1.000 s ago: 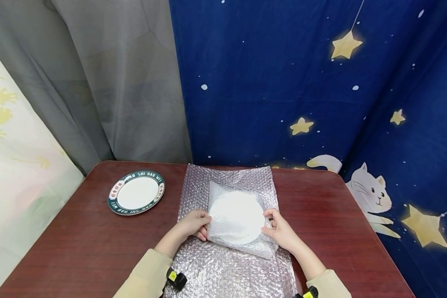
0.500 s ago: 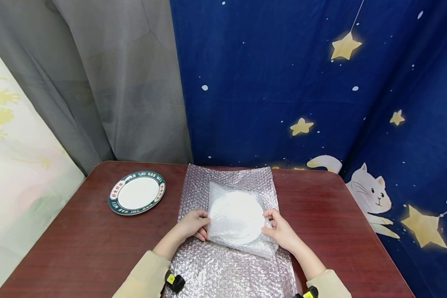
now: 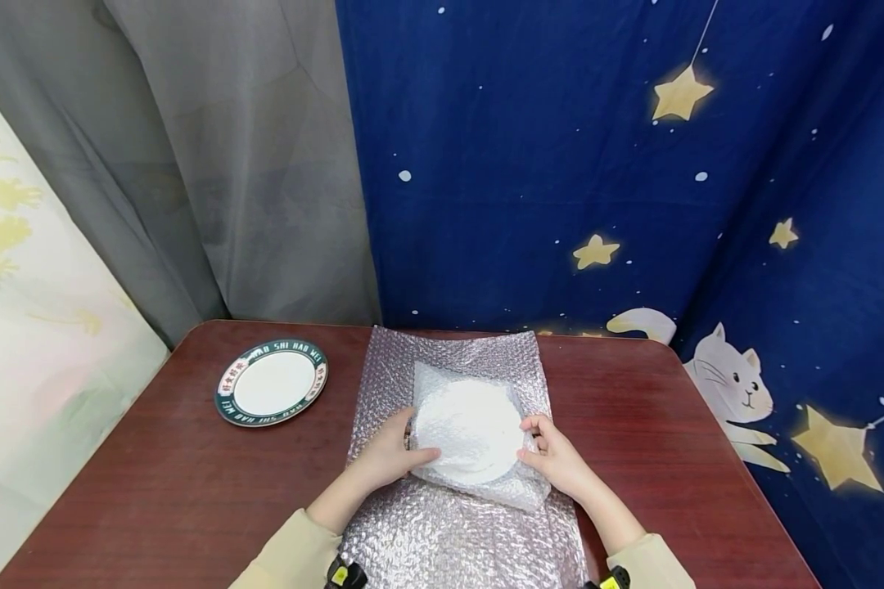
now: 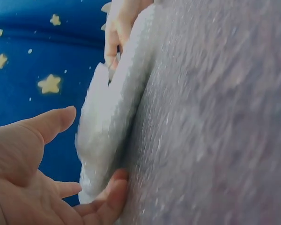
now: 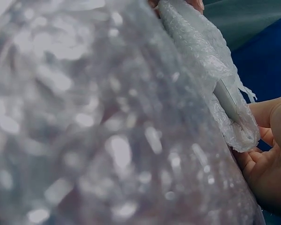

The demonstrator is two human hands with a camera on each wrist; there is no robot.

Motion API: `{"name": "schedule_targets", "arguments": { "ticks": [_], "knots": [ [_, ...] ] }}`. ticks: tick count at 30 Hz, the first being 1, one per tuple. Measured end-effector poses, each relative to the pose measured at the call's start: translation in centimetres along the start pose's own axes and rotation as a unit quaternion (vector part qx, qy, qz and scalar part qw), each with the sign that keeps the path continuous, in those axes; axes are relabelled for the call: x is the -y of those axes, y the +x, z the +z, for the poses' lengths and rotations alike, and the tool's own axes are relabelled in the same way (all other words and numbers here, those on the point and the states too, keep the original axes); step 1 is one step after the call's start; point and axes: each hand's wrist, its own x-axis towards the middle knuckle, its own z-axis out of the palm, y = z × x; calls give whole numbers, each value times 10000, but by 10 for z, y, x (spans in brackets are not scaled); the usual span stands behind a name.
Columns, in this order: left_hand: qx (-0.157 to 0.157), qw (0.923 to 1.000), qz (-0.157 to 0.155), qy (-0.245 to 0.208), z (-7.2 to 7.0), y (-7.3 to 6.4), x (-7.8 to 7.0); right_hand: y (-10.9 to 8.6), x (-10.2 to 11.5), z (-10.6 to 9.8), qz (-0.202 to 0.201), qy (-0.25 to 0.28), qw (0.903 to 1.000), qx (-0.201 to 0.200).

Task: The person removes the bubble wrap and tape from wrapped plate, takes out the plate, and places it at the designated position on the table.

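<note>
Both hands flank a bubble-wrapped packet (image 3: 479, 438), which lies flat with a round white thing (image 3: 462, 421) showing through the wrap. Left hand (image 3: 386, 454) has its fingers loosely spread at the packet's left edge: the thumb reaches over the upper face, and in the left wrist view other fingers lie low beside the underside. Whether the thumb touches, I cannot tell. Right hand (image 3: 556, 460) pinches the right edge between thumb and fingers; the right wrist view shows a smooth pale edge in a gap of the wrap near that grip.

Beneath the packet, a large silvery bubble-wrap sheet (image 3: 460, 540) spreads over the dark red worktop (image 3: 140, 491). Well apart to the left, a green-rimmed plate (image 3: 271, 383) lies face up. Behind the worktop hang a grey curtain (image 3: 258, 164) and a starry blue curtain (image 3: 516, 164).
</note>
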Motion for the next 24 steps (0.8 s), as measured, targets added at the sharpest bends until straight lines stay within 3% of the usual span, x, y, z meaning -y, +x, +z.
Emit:
{"name": "schedule_targets", "arguments": {
  "ticks": [3, 9, 13, 24],
  "knots": [
    [-78, 9988, 191, 455, 4, -4, -4, 1, -7, 0, -80, 54, 10000, 23],
    [-23, 9973, 226, 701, 14, -7, -6, 8, -34, 0, -135, 93, 9998, 59],
    [-75, 9954, 339, 896, 18, -10, -4, 10, -38, 0, -117, 95, 9999, 63],
    [-351, 9940, 475, 923, 17, -8, 0, 10, -39, -3, -302, 13, 9994, 162]
  ]
}}
